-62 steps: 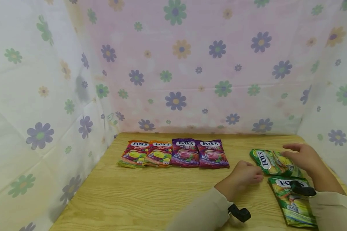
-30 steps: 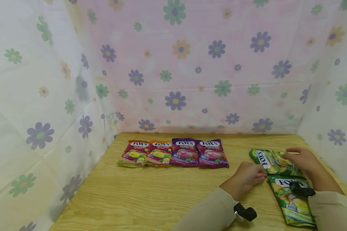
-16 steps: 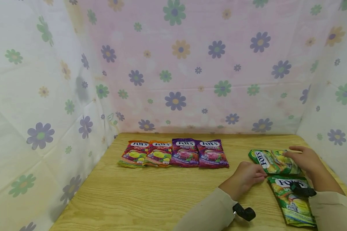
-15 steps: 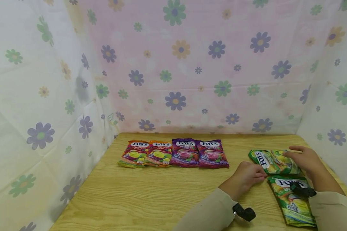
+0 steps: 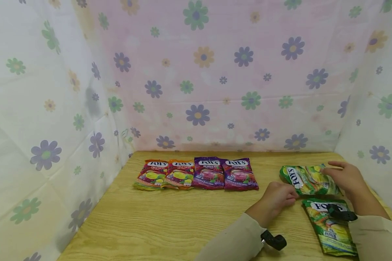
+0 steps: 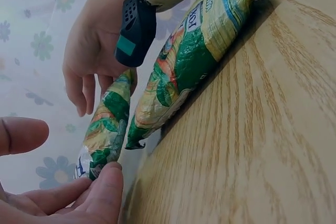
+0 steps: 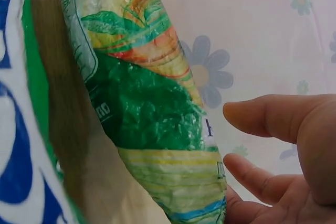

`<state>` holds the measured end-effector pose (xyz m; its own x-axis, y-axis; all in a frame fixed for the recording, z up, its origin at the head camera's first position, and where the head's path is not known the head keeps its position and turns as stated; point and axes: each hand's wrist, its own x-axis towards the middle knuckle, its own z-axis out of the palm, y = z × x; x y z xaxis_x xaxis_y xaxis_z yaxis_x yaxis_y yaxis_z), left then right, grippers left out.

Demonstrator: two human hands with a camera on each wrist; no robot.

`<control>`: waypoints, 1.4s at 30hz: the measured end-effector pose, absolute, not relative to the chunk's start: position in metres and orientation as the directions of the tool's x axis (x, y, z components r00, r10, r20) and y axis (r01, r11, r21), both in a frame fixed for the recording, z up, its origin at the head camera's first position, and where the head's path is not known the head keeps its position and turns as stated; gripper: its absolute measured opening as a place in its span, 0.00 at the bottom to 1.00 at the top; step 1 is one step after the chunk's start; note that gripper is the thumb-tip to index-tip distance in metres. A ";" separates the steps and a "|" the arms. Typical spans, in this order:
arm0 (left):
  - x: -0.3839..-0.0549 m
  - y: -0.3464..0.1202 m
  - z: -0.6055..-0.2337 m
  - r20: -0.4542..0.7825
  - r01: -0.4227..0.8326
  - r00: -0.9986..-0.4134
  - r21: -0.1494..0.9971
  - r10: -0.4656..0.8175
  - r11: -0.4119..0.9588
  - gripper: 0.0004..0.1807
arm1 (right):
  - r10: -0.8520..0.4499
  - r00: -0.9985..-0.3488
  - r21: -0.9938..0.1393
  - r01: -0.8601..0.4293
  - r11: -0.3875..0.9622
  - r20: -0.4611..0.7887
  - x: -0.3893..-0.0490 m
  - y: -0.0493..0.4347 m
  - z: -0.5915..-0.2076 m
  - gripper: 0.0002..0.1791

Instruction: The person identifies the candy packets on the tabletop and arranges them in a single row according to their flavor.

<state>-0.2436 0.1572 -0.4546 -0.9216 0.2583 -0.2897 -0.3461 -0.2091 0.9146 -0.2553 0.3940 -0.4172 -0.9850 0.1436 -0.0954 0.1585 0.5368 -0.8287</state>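
Two green Fox's candy bags lie at the right side of the table in the head view. The upper green candy bag (image 5: pixel 308 179) lies sideways, between both hands. My left hand (image 5: pixel 276 199) has curled fingers at its left lower corner; the left wrist view shows fingertips (image 6: pixel 107 182) pinching that end, with another digit held apart. Over the bag's right end is my right hand (image 5: pixel 347 179). In the right wrist view its thumb and a finger (image 7: pixel 257 179) are spread at the bag's edge. The lower green candy bag (image 5: pixel 330 230) is partly covered by the right wrist.
Two orange-red Fox's Fruits bags (image 5: pixel 151 175) and two purple Fox's Berries bags (image 5: pixel 209 174) lie in a row, upright to the viewer, at the back of the wooden table (image 5: pixel 170 224). Flowered cloth (image 5: pixel 215 72) surrounds the table on three sides.
The upper green bag has shifted slightly toward the back of the table and turned a little. Both hands moved slightly with it. The lower green bag and the row stay put.
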 end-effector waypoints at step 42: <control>-0.287 0.108 -0.462 -0.040 -0.136 -0.987 0.735 0.158 -0.665 0.23 | 0.023 -0.999 -0.996 0.046 0.082 -0.044 -0.262 0.362 -0.403 0.18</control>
<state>-0.2869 0.1079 -0.4621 -0.9866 0.1583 -0.0397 -0.1362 -0.6648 0.7345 -0.2616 0.3618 -0.4031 -0.9987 0.0235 -0.0443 0.0461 0.0822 -0.9956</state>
